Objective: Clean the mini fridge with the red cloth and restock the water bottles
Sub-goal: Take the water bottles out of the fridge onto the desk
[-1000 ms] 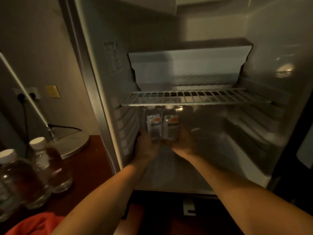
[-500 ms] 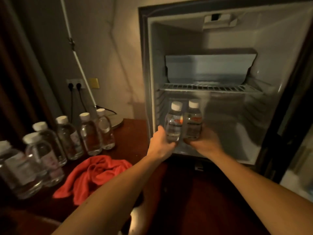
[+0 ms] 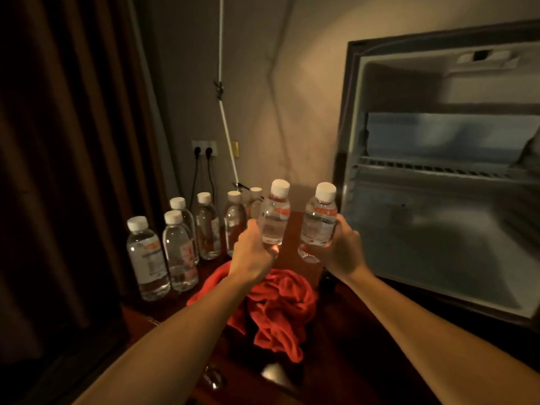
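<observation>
A dark curtain (image 3: 67, 171) is seen along the left edge of the view, and beside it a dark wooden table (image 3: 344, 346) carries the things. Near the table's left edge, six water bottles with white caps are stood upright in a loose row running toward the back wall: the nearest bottle (image 3: 147, 258), a second bottle (image 3: 178, 252) just beside it, a third (image 3: 181, 211) behind, then a fourth (image 3: 208, 226), a fifth (image 3: 234, 222) and a sixth (image 3: 254, 200), the last partly hidden. On the wall behind them a socket (image 3: 204, 148) with two plugs is fixed, and a white lamp rod (image 3: 225, 118) is leaned upward past it. The red cloth (image 3: 277, 311) is left crumpled on the table, nearer the front edge, below the hands. Above it, the left hand (image 3: 251, 252) is raised with its fingers clamped round the lower part of the left bottle (image 3: 274, 217), held upright. Just beside it, apart from the first, the right bottle (image 3: 318, 220) is gripped low by the curled fingers of the right hand (image 3: 342, 249), tilted slightly. At the table's right edge the mini fridge (image 3: 438, 214) is stood open, its wire shelf (image 3: 432, 166) and pale interior exposed, with no bottle seen inside.
</observation>
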Tool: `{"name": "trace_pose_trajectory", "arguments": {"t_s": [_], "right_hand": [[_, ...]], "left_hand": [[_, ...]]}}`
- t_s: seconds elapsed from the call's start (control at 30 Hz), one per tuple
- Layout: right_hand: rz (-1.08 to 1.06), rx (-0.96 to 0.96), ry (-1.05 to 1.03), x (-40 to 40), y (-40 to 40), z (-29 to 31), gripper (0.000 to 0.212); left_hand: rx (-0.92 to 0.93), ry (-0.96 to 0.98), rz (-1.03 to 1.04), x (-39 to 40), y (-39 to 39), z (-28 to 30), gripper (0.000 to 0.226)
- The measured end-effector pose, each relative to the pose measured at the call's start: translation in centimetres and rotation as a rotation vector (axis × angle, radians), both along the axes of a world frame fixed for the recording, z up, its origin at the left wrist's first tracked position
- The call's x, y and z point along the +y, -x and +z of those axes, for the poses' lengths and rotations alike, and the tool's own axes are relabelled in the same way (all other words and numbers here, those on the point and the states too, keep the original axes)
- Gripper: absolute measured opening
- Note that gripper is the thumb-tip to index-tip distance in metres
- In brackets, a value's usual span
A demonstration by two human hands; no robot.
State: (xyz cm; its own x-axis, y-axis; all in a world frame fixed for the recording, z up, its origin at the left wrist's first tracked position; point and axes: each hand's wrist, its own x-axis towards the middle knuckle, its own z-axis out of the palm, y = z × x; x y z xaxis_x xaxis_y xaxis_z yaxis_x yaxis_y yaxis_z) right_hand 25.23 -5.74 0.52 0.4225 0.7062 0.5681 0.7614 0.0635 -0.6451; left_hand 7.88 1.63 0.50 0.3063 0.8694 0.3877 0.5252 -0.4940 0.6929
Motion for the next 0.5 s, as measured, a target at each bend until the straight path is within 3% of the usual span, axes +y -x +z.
{"name": "trace_pose_trajectory", "arguments": {"t_s": [0.13, 0.5], "right_hand": [[0.052, 0.148, 0.074, 4.8, 2.0, -0.9, 0.060], [0.151, 0.252, 0.180, 11.1, 4.0, -4.6, 0.053]], "left_hand": [[-0.033, 0.009, 0.093, 2.8, 2.6, -1.5, 0.045], [-0.029, 0.188, 0.263, 6.8, 5.1, -5.2, 0.045]]}}
